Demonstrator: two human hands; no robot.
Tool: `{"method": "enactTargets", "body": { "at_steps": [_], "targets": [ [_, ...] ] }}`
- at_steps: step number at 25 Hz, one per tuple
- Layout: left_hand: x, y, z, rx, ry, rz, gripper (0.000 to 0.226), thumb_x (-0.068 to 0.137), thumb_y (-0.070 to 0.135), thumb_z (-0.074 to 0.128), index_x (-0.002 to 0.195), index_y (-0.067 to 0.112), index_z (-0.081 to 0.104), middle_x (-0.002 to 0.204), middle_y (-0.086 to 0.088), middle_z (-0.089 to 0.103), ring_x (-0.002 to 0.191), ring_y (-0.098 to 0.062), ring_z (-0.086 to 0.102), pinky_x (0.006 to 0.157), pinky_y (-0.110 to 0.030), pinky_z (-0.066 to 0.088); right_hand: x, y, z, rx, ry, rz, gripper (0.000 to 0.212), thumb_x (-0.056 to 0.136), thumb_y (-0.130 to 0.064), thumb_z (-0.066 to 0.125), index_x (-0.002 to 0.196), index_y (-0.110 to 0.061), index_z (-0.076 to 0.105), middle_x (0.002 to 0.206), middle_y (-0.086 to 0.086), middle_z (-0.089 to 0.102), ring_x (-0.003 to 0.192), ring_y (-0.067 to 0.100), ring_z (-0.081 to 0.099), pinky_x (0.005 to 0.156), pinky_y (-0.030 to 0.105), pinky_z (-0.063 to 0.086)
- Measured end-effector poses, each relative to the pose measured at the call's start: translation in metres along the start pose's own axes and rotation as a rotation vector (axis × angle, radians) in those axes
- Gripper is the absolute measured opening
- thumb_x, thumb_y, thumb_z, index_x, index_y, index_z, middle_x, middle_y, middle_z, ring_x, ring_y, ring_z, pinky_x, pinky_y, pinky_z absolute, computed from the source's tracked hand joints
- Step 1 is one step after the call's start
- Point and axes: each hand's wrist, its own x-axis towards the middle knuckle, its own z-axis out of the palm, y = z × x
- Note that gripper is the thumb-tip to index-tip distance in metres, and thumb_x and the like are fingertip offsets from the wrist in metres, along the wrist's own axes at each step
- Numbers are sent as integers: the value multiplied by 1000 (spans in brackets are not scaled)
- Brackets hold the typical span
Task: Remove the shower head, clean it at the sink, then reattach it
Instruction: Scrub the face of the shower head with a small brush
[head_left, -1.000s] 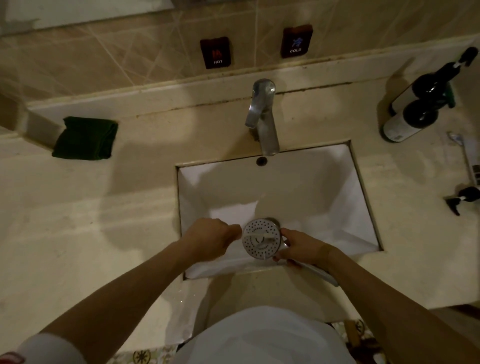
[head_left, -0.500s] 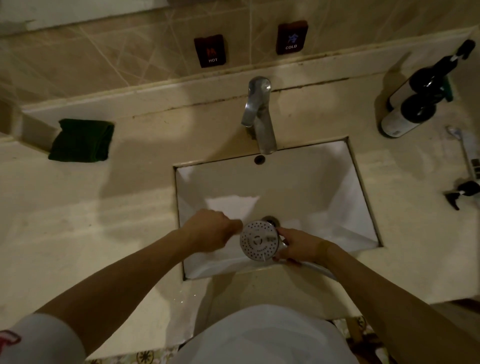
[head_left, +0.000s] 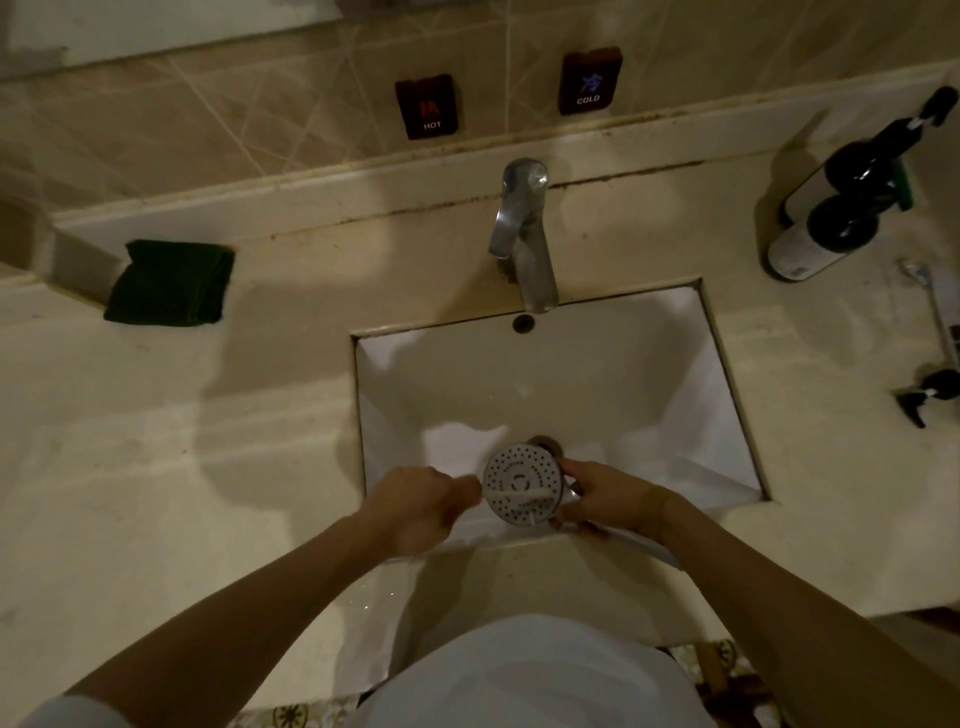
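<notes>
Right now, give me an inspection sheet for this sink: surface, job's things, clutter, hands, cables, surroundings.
Surface: beige counter with a white basin; dark stains along the back ledge.
Job's things: shower head held face up over the drain; a white brush lies across its face.
Clutter: green cloth far left; two dark bottles far right; a pump top at the right edge.
Hands: left hand grips the brush handle; right hand holds the shower head.
Cables: nothing seen.
Surroundings: tap, no water seen running; HOT and COLD signs on the tiled wall.
</notes>
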Motion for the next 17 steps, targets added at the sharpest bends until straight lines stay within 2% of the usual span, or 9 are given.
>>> {"method": "enactTargets", "body": {
  "at_steps": [2,5,8,11,14,15,17],
  "targets": [
    [-4,-1,4,-54,99,-118,19,100,37,32,105,30,49,72,-1,61,60,-19,56,54,-27,44,-2,-1,-1,17,1,3,61,85,-7,70,140,-16,44,116,12,66,53,8,56,45,19,46],
    [-11,11,9,-78,26,-54,18,99,38,36,102,29,50,74,3,57,64,-15,52,55,-25,35,-5,-4,-1,37,-18,7,59,86,-5,69,138,-18,45,109,12,69,53,9,56,44,22,47],
    [-12,9,12,-130,147,-175,19,100,39,33,98,29,49,68,3,57,57,-16,54,52,-28,43,-8,-7,0,57,-16,5,57,85,-3,69,136,-18,46,106,8,68,52,11,55,43,23,46],
    [-15,13,17,-130,78,-97,20,99,40,32,96,29,49,68,3,57,57,-12,51,51,-22,36,-9,-6,1,48,-14,2,57,85,-3,70,136,-16,48,104,1,67,53,12,55,44,23,46],
    [-20,12,20,-158,174,-188,23,101,40,30,98,28,49,67,4,56,54,-11,49,52,-24,41,-11,-6,-1,110,6,-12,56,86,-3,68,136,-18,48,99,2,71,50,12,54,43,24,46],
    [-22,13,20,-184,158,-198,22,101,40,31,98,29,49,66,6,55,55,-10,49,52,-24,41,-12,-6,-1,128,7,-17,57,85,-3,68,136,-19,48,96,2,71,50,13,55,43,25,47],
    [-24,18,23,-170,81,-113,18,99,38,33,98,30,49,71,5,58,59,-11,51,57,-22,37,-13,-5,-2,134,-3,-17,57,86,-3,67,136,-20,47,93,4,72,52,14,55,44,25,47]
  ]
}}
